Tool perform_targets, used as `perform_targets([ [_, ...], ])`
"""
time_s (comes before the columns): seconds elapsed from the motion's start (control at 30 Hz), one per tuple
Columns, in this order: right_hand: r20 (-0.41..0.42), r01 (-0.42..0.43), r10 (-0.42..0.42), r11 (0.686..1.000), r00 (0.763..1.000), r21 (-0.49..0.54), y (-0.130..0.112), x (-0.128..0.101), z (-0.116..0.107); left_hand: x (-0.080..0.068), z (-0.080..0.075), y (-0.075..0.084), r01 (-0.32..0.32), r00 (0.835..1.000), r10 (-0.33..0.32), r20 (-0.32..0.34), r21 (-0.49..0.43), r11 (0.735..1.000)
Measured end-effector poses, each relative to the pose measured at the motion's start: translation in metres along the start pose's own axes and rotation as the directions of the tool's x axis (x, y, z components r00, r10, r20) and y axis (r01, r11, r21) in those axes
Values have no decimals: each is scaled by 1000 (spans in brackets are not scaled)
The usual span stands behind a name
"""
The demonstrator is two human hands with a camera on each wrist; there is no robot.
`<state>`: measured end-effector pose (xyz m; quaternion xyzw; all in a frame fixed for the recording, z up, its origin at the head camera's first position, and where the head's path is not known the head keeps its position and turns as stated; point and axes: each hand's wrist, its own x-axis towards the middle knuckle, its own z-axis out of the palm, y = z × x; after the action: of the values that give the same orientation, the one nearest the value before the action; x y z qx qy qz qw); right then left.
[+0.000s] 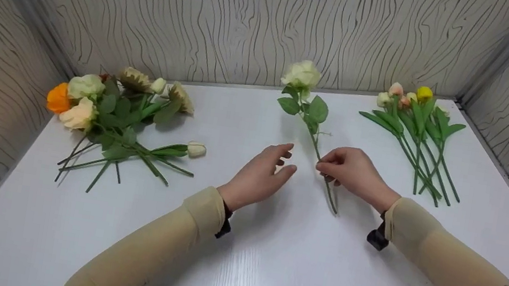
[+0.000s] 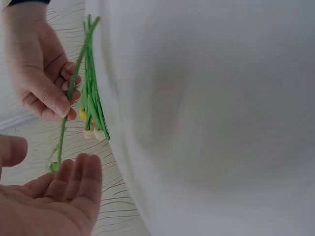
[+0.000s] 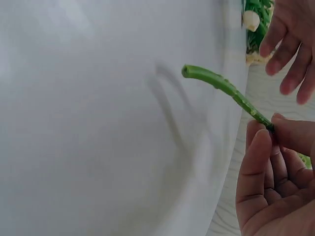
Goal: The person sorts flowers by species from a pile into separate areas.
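Grey wood-grain walls are standing around three sides of the white tabletop where I am working. My right hand is pinching the green stem of a cream rose between thumb and curled fingertips, near the middle of the tabletop; the stem is lifted a little, and its cut end is pointing toward the near edge. The bloom is reaching toward the far edge, almost at the wall. In the right wrist view the stem is coming out from my fingertips with the cut end free in the air above the white surface. My left hand is hovering just beside the stem, on its left, with fingers relaxed and a little apart, holding nothing and not touching the flower. Toward the left edge a pile of flowers is lying, with orange, cream and pale green blooms and loose stems spreading toward me. Near the far right corner a bundle of tulips is lying, with pink, white and yellow buds pointing to the far wall.
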<state>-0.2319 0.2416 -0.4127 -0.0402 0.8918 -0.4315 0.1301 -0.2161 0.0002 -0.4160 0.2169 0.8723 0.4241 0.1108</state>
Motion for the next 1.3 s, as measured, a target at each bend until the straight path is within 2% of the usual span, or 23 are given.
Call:
perform_targets([
  [0.03,-6,-23,23,1000,1000,-4,3,3,-5,-1,2,0,-39,999,38,3,146,988],
  [0.07,-11,-45,45,999,999,-6,7,5,-9,-2,5,-1,-74,997,74,10,273,959],
  [0.13,-16,-91,91,996,996,-6,13,10,-17,-3,10,-1,-130,991,135,22,472,872],
  [0.2,-19,-124,124,992,992,-10,18,13,-22,-5,14,-1,-160,984,172,35,588,793],
  [0.23,-20,-139,138,990,990,-13,20,15,-24,-6,16,-1,-167,983,180,43,618,768],
  [0.3,-25,-163,162,987,986,-19,23,17,-26,-6,20,1,-174,982,180,57,643,746],
  [0.53,-39,-198,197,980,980,-17,30,22,-30,-4,27,4,-187,982,157,104,643,743],
  [0.77,-24,-192,193,981,981,33,34,24,-28,-5,28,2,-188,982,138,129,618,764],
  [1.1,-29,-159,159,987,987,-2,32,21,-26,-7,23,-1,-195,980,135,145,603,774],
  [1.3,-26,-178,177,984,984,-13,32,22,-26,-7,18,-5,-174,984,119,132,591,787],
])
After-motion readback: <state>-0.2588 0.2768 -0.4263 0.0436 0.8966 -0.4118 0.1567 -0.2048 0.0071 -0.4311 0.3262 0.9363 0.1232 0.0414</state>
